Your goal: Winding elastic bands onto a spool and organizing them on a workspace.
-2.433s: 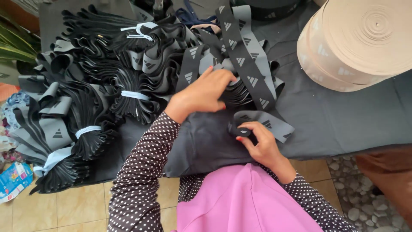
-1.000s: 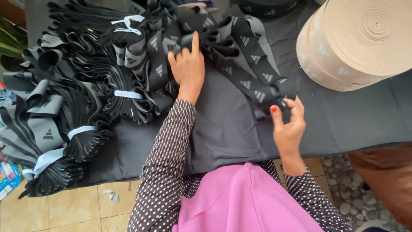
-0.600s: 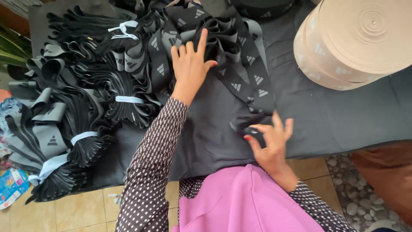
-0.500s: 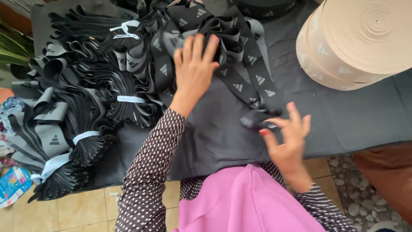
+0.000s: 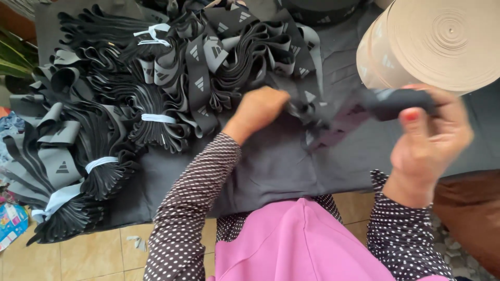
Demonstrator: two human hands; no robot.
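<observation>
- Nearest, bottom centre of the frame: pink garment (image 5: 302, 244) and dotted dark sleeves (image 5: 192, 203), pale tiled floor (image 5: 94, 255) showing at lower left.
- Right hand (image 5: 429, 140) raised at right of frame, blurred, fingers (image 5: 411, 115) curled shut around the dark end of a black elastic strap (image 5: 338, 117); red nail polish just visible.
- Strap stretched across the middle of the frame, from the right hand leftwards and down to the left hand, pale triangle marks along it, smeared by motion.
- Left hand (image 5: 258, 109) at centre, closed into a loose fist on the other stretch of the same strap, right at the edge of the loose pile; exact finger positions hard to tell, tucked under.
- Dark grey cloth-covered surface (image 5: 271, 166) under both hands, bare patch just beside the left wrist.
- Loose heap of black straps (image 5: 245, 47) at upper centre, looped and tangled, just behind the left hand.
- Tied bundles (image 5: 151, 117) to the left, each cinched with a white band; more bundles (image 5: 67, 182) further down the left edge, some with grey bands.
- Big beige roll of webbing (image 5: 437, 41) at upper right, lying behind the right hand, partly cut off by the frame.
- Brown thing (image 5: 469, 213) at lower right, off the surface, can't tell what.
- Green leaves (image 5: 13, 57) peeking in at far left edge.
</observation>
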